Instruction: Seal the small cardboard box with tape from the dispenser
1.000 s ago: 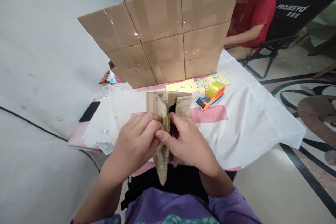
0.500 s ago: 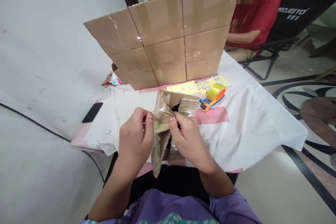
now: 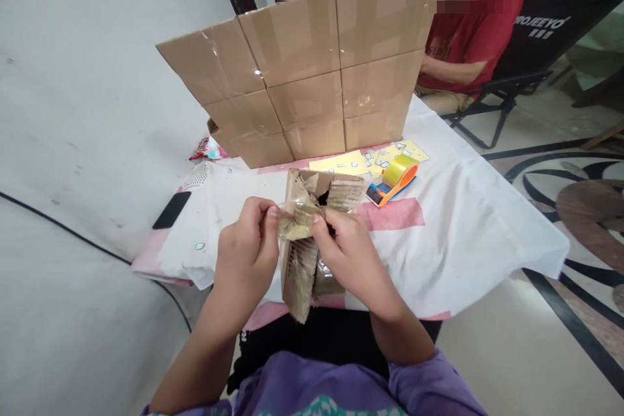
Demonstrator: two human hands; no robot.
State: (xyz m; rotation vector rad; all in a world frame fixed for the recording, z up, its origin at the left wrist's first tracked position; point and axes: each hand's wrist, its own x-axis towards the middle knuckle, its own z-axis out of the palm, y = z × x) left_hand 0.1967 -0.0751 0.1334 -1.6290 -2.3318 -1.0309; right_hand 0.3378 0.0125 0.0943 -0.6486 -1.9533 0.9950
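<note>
A small torn cardboard box (image 3: 298,273) sits at the near edge of the table, its flaps ripped to show corrugated ridges. Clear packing tape (image 3: 296,229) with torn brown paper stuck to it stretches over the box between my hands. My left hand (image 3: 249,234) pinches the tape's left side. Thumb and fingers of my right hand (image 3: 344,244) are closed on its right side, above the box opening. To the right lies an orange tape dispenser (image 3: 390,193) with a yellowish tape roll (image 3: 400,171).
Taped cardboard boxes (image 3: 307,71) form an upright wall at the back. Yellow paper strips (image 3: 336,163) lie before it. A black phone (image 3: 171,210) and a colourful packet (image 3: 207,147) are at left. A person in a red shirt (image 3: 472,39) sits beyond the table (image 3: 478,221).
My left hand has shifted slightly left with the tape, and the box has turned or slid a little left. The torn flap at the front has swung slightly right.
</note>
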